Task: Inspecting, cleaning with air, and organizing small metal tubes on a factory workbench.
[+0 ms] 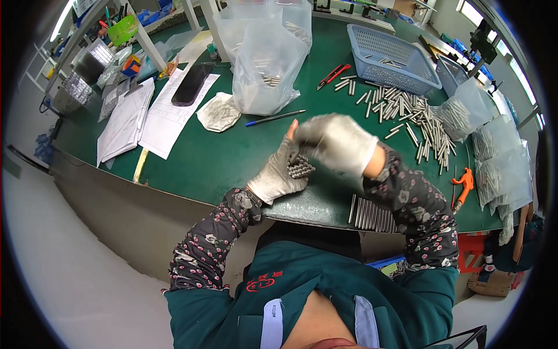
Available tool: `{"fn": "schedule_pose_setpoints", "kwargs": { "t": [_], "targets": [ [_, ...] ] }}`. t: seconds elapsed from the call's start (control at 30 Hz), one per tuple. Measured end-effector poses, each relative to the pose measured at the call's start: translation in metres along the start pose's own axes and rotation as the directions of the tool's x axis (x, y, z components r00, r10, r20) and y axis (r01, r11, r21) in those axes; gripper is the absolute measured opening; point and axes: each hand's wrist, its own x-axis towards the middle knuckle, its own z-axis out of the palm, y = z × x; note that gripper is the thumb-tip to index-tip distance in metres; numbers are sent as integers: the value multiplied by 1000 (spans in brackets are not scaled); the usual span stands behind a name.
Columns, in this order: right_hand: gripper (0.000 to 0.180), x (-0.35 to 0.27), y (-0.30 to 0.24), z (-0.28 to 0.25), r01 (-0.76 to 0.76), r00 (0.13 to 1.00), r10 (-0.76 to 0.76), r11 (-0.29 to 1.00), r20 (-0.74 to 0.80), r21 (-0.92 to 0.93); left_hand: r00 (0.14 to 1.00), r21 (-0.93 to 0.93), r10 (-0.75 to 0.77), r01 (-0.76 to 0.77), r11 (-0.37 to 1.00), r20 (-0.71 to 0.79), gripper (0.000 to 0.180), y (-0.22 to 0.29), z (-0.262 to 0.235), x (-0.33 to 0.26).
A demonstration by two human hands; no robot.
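Observation:
In my gloved left hand (274, 178) is a bundle of short metal pins (301, 167), their ends facing up; the fingers are closed round it near the table's front edge. Just above and beside the bundle is my gloved right hand (340, 142), blurred by motion. Its fingers curl down toward the left hand's bare thumb, and what they hold, if anything, does not show. A row of metal pins (372, 215) lies side by side at the front edge, below my right forearm. Beyond that forearm spreads a loose pile of similar pins (427, 119).
A blue plastic basket (395, 72) with some pins stands at the back right. Clear bags of pins (494, 168) and an orange air gun (464, 185) lie at the right. Ahead are a pen (275, 118), red pliers (333, 76) and a large plastic bag (264, 87). Papers and a phone (192, 84) lie left.

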Motion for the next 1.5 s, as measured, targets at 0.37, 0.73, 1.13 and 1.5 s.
{"fn": "schedule_pose_setpoints", "kwargs": {
  "t": [0.37,0.73,1.13,1.5],
  "targets": [
    [23,-21,206,-101,-834,294,683,525,-668,170,1000,277,-18,17,961,0,108,-4,3,-10],
    [40,-22,49,-15,-361,927,338,922,163,140,997,196,-78,79,977,-11,110,1,-1,-20],
    [44,-34,2,51,-363,927,362,797,99,482,996,523,-7,53,851,-90,115,-2,-11,-6],
    [45,-35,-9,55,-407,910,398,801,117,438,990,793,-106,-6,610,89,96,23,-19,-13]
  ]
}}
